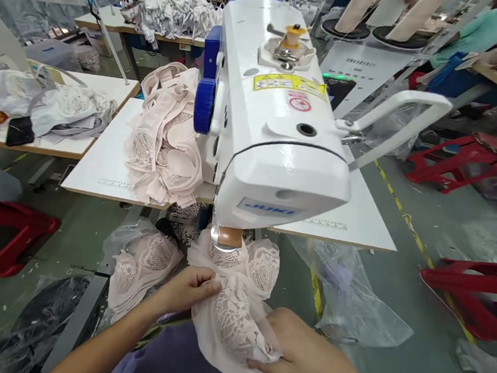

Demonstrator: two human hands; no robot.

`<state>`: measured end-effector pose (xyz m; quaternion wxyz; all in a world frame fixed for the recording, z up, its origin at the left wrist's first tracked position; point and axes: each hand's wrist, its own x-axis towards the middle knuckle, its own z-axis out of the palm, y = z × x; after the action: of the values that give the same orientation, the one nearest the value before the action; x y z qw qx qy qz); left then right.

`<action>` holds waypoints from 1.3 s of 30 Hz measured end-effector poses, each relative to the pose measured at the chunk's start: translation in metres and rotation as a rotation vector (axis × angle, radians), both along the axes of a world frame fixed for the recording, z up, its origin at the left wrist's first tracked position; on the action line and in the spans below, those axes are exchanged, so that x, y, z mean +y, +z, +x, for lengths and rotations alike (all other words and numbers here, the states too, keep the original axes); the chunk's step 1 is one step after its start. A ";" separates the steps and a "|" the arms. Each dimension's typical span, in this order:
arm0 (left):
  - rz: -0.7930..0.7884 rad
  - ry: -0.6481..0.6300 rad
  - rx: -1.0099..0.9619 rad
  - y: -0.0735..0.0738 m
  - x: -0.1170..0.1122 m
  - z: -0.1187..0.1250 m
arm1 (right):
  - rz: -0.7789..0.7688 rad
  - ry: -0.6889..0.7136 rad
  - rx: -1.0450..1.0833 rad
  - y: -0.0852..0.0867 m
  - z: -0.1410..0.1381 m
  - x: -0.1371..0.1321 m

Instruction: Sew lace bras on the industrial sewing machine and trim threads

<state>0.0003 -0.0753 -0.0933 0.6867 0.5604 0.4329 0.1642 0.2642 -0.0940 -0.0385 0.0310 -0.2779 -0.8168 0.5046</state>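
Observation:
A pale pink lace bra [237, 319] hangs in front of the white sewing machine [281, 114], its upper part under the machine head. My left hand [191, 289] pinches its fabric at the left edge, thumb on top, close below the machine's metal guard [226, 240]. Lower and to the right, my right hand [299, 348] grips the lace cup, thumb over the front and the other fingers mostly hidden behind. The needle area is hidden by the guard and fabric. A stack of similar lace cups [141, 264] lies left of my left hand.
Pink bras [165, 138] are heaped on the white machine table [98, 162]. On a side table at left lie white lace pieces [72, 107] and a black phone [20, 131]. Red stools [474, 293] stand on both sides. Clear plastic bags [351, 300] hang and lie around.

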 end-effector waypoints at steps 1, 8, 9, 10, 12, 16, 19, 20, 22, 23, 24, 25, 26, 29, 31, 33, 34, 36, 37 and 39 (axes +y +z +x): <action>0.060 -0.005 0.036 0.004 0.001 0.002 | -0.026 -0.005 -0.034 -0.001 0.006 0.000; 0.289 -0.086 0.036 0.048 0.007 0.030 | 0.007 -0.502 0.011 -0.020 0.014 0.026; 0.304 -0.099 0.030 0.055 0.009 0.034 | 0.003 -0.522 0.108 -0.023 0.009 0.032; 0.328 -0.096 0.033 0.060 0.011 0.037 | -0.023 -0.511 0.192 -0.026 0.004 0.038; 0.383 -0.056 0.061 0.068 0.017 0.038 | -0.098 -0.499 0.298 -0.029 -0.007 0.048; 0.432 0.055 0.204 0.077 0.037 0.030 | -0.135 -0.665 0.332 -0.022 -0.024 0.064; 0.390 0.178 0.335 0.080 0.055 0.020 | -0.119 -0.739 0.287 -0.016 -0.031 0.077; 0.373 0.216 0.368 0.080 0.060 0.017 | -0.128 -0.746 0.269 -0.015 -0.033 0.082; 0.370 0.276 0.410 0.079 0.069 0.013 | -0.142 -0.752 0.255 -0.016 -0.035 0.091; 0.395 0.305 0.420 0.078 0.072 0.011 | -0.143 -0.754 0.258 -0.017 -0.035 0.096; 0.430 0.338 0.417 0.077 0.075 0.010 | -0.139 -0.758 0.267 -0.018 -0.035 0.099; 0.467 0.370 0.402 0.076 0.077 0.009 | -0.135 -0.764 0.278 -0.019 -0.035 0.102; 0.500 0.396 0.380 0.075 0.079 0.009 | -0.134 -0.768 0.284 -0.020 -0.035 0.105; 0.587 0.442 0.333 0.072 0.084 0.011 | -0.136 -0.770 0.285 -0.023 -0.034 0.110; 0.619 0.458 0.335 0.070 0.085 0.012 | -0.132 -0.766 0.282 -0.024 -0.033 0.112; 0.630 0.472 0.342 0.070 0.087 0.013 | -0.121 -0.760 0.279 -0.025 -0.032 0.114; 0.633 0.473 0.343 0.070 0.087 0.013 | -0.113 -0.758 0.282 -0.026 -0.032 0.116; 0.640 0.471 0.349 0.071 0.088 0.014 | -0.097 -0.750 0.290 -0.026 -0.031 0.118; 0.644 0.468 0.356 0.072 0.088 0.015 | -0.093 -0.747 0.294 -0.027 -0.030 0.119; 0.646 0.459 0.369 0.074 0.088 0.016 | -0.101 -0.751 0.300 -0.029 -0.030 0.120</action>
<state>0.0160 0.0130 -0.0196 0.3329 0.6557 0.5880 0.3368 0.2346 0.0255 -0.0679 0.3183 -0.4813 -0.6192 0.5325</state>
